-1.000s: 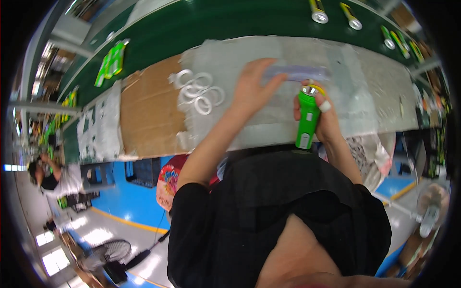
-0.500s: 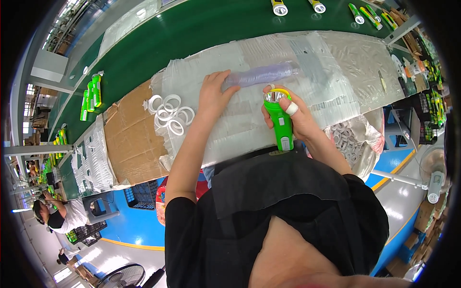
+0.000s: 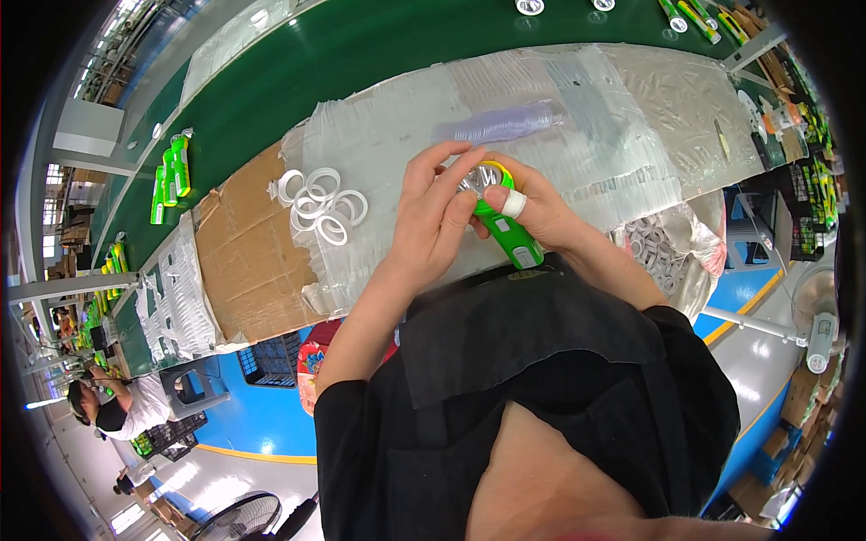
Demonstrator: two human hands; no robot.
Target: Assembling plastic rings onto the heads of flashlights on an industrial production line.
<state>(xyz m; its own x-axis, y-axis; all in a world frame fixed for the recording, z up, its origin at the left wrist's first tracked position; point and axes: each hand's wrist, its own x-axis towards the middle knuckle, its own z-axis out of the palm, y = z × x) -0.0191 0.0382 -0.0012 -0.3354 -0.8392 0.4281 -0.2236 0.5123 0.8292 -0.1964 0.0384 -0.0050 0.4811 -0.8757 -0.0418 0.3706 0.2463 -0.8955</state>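
Note:
In my right hand [image 3: 534, 206] is a green flashlight [image 3: 512, 239], tilted, with its silver reflector head up and its tail near my apron. A yellow ring [image 3: 499, 169] shows at the head's far edge, and white tape wraps my right thumb. My left hand [image 3: 435, 206] is closed at the left side of the flashlight's head, fingertips over the reflector; whatever it pinches is hidden. Just beyond both hands lies a row of stacked clear discs [image 3: 505, 124]. White rings [image 3: 323, 200] lie in a loose pile left of my left hand.
Plastic-covered cardboard [image 3: 577, 171] covers the near bench. Behind it runs a green belt [image 3: 361, 63] with flashlights [image 3: 695, 22] at far right and more [image 3: 171, 176] at left. A sack of grey rings [image 3: 654, 252] hangs at right. A person [image 3: 126, 401] sits far left.
My left hand has left the row of clear discs and come to the flashlight's head. The flashlight has tilted, its head swinging left toward that hand.

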